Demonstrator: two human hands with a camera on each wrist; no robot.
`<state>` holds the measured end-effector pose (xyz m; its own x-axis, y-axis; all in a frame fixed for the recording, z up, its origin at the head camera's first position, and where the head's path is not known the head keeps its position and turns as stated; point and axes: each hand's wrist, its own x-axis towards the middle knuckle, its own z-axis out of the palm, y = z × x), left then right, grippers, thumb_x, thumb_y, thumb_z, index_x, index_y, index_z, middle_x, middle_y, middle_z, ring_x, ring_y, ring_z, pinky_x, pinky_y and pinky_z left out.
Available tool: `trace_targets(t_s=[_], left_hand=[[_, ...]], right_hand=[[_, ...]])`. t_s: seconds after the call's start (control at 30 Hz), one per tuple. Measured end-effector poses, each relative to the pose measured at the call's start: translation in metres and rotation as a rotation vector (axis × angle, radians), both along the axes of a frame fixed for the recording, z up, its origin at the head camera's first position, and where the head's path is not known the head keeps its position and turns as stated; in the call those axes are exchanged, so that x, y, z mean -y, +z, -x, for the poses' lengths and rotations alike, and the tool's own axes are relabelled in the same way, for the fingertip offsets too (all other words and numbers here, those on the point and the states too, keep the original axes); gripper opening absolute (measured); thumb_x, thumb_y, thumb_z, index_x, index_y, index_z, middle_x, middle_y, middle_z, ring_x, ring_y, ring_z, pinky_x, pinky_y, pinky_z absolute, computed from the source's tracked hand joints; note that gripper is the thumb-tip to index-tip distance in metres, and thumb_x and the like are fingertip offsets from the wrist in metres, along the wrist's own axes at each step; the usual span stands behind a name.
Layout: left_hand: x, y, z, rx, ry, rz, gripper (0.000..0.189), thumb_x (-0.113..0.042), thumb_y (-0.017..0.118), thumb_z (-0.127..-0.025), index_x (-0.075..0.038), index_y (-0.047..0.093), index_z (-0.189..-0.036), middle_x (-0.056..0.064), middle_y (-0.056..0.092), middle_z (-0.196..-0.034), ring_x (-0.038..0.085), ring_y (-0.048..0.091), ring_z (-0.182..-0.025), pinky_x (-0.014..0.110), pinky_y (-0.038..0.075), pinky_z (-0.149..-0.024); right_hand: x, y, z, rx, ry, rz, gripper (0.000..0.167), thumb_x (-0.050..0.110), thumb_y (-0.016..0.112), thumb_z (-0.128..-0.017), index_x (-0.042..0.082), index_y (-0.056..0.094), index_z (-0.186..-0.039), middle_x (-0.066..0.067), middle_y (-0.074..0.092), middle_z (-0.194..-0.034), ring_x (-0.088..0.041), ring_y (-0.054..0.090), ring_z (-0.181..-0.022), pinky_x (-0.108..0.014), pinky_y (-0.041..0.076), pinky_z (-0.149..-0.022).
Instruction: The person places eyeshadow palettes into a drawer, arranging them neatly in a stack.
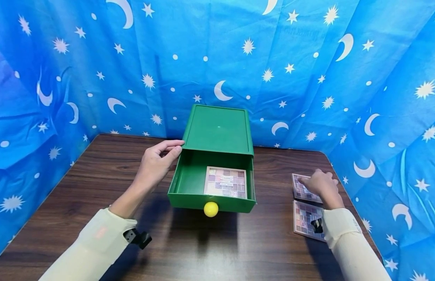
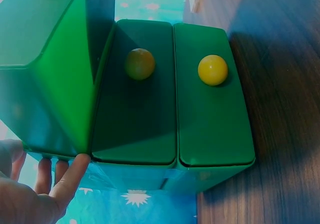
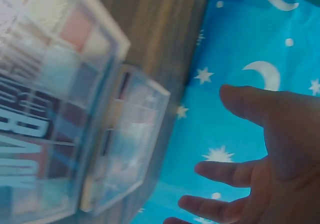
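A green drawer unit point(image 1: 217, 128) stands on the table with its top drawer point(image 1: 189, 181) pulled out. One eyeshadow palette point(image 1: 225, 182) lies inside that drawer, behind its yellow knob point(image 1: 211, 209). My left hand point(image 1: 155, 162) touches the unit's left side near the top front corner, and its fingertips point(image 2: 80, 161) rest along the side in the left wrist view. Two more eyeshadow palettes lie at the right, a far one point(image 1: 300, 187) and a near one point(image 1: 303, 218). Above the far palette hovers my right hand point(image 1: 323, 185). Its fingers point(image 3: 230, 174) are spread, holding nothing.
Below the pulled-out drawer, two closed drawers show in the left wrist view, with a middle knob point(image 2: 140, 64) and a lower knob point(image 2: 213, 70). A blue curtain point(image 1: 217, 58) with moons and stars surrounds the brown wooden table point(image 1: 203, 253) at the back and sides.
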<state>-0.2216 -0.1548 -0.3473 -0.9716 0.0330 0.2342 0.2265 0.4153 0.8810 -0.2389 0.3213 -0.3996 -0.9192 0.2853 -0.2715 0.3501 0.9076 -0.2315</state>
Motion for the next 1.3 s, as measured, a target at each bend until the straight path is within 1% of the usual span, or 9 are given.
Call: trace_targets(t_s=[0.17, 0.3, 0.43, 0.57, 0.83, 0.97, 1.07, 1.2, 1.3], left_hand=[[0.001, 0.002, -0.001, 0.002, 0.006, 0.016, 0.04, -0.046, 0.059, -0.102, -0.021, 0.069, -0.132, 0.008, 0.071, -0.122, 0.018, 0.065, -0.108, 0.021, 0.056, -0.079], [0.001, 0.002, -0.002, 0.007, 0.006, 0.029, 0.039, -0.045, 0.059, -0.102, -0.021, 0.069, -0.132, 0.01, 0.071, -0.123, 0.024, 0.065, -0.112, 0.019, 0.053, -0.079], [0.001, 0.002, -0.003, 0.004, 0.009, 0.041, 0.038, -0.045, 0.058, -0.103, -0.022, 0.069, -0.132, 0.009, 0.071, -0.123, 0.024, 0.064, -0.114, 0.019, 0.051, -0.08], [0.002, 0.002, -0.003, -0.009, 0.02, 0.044, 0.037, -0.043, 0.058, -0.103, -0.021, 0.07, -0.13, 0.008, 0.071, -0.122, 0.023, 0.065, -0.114, 0.02, 0.051, -0.081], [0.002, 0.002, -0.002, -0.016, 0.023, 0.036, 0.036, -0.043, 0.06, -0.102, -0.022, 0.071, -0.129, 0.009, 0.073, -0.12, 0.024, 0.065, -0.11, 0.024, 0.051, -0.081], [0.003, 0.002, -0.003, -0.014, 0.032, 0.035, 0.036, -0.043, 0.06, -0.102, -0.022, 0.071, -0.129, 0.008, 0.073, -0.12, 0.023, 0.065, -0.11, 0.024, 0.052, -0.082], [0.003, 0.001, -0.003, -0.011, 0.031, 0.033, 0.035, -0.042, 0.061, -0.102, -0.022, 0.071, -0.129, 0.007, 0.073, -0.119, 0.022, 0.065, -0.11, 0.024, 0.051, -0.081], [0.002, 0.001, -0.001, -0.011, 0.017, 0.027, 0.034, -0.042, 0.061, -0.102, -0.023, 0.072, -0.128, 0.007, 0.074, -0.118, 0.021, 0.065, -0.11, 0.023, 0.05, -0.079], [0.003, 0.002, -0.001, -0.014, 0.016, 0.023, 0.033, -0.042, 0.062, -0.102, -0.023, 0.072, -0.127, 0.008, 0.074, -0.117, 0.019, 0.064, -0.106, 0.022, 0.049, -0.077]], right_hand=[[-0.003, -0.015, 0.002, 0.058, 0.014, -0.005, 0.095, 0.052, 0.056, -0.098, -0.023, 0.023, -0.146, -0.054, 0.027, -0.141, -0.068, 0.03, -0.129, -0.071, 0.03, -0.108], [-0.001, -0.026, 0.003, 0.095, 0.004, -0.03, 0.099, 0.056, 0.058, -0.096, -0.024, 0.025, -0.144, -0.054, 0.029, -0.14, -0.068, 0.031, -0.129, -0.071, 0.031, -0.109], [0.002, -0.036, 0.005, 0.107, -0.062, -0.024, 0.101, 0.057, 0.063, -0.092, -0.024, 0.029, -0.142, -0.051, 0.034, -0.132, -0.063, 0.037, -0.122, -0.068, 0.039, -0.103], [0.007, -0.04, 0.007, 0.096, -0.145, 0.009, 0.102, 0.053, 0.068, -0.088, -0.021, 0.026, -0.144, -0.047, 0.033, -0.13, -0.059, 0.036, -0.12, -0.067, 0.043, -0.099], [0.009, -0.041, 0.011, 0.115, -0.173, 0.018, 0.104, 0.053, 0.069, -0.086, -0.019, 0.023, -0.145, -0.047, 0.034, -0.126, -0.059, 0.038, -0.117, -0.068, 0.045, -0.095], [0.01, -0.042, 0.011, 0.099, -0.199, 0.048, 0.106, 0.056, 0.069, -0.086, -0.017, 0.021, -0.147, -0.048, 0.032, -0.131, -0.06, 0.035, -0.121, -0.069, 0.041, -0.1], [0.009, -0.042, 0.009, 0.064, -0.204, 0.055, 0.109, 0.058, 0.068, -0.086, -0.016, 0.018, -0.15, -0.049, 0.03, -0.135, -0.061, 0.033, -0.124, -0.07, 0.036, -0.104], [0.008, -0.033, 0.003, -0.015, -0.149, 0.053, 0.108, 0.056, 0.068, -0.086, -0.016, 0.018, -0.15, -0.048, 0.033, -0.131, -0.061, 0.034, -0.119, -0.071, 0.035, -0.101], [0.01, -0.017, 0.001, -0.082, -0.077, 0.051, 0.103, 0.053, 0.069, -0.085, -0.015, 0.023, -0.148, -0.044, 0.038, -0.122, -0.057, 0.035, -0.111, -0.07, 0.036, -0.095]])
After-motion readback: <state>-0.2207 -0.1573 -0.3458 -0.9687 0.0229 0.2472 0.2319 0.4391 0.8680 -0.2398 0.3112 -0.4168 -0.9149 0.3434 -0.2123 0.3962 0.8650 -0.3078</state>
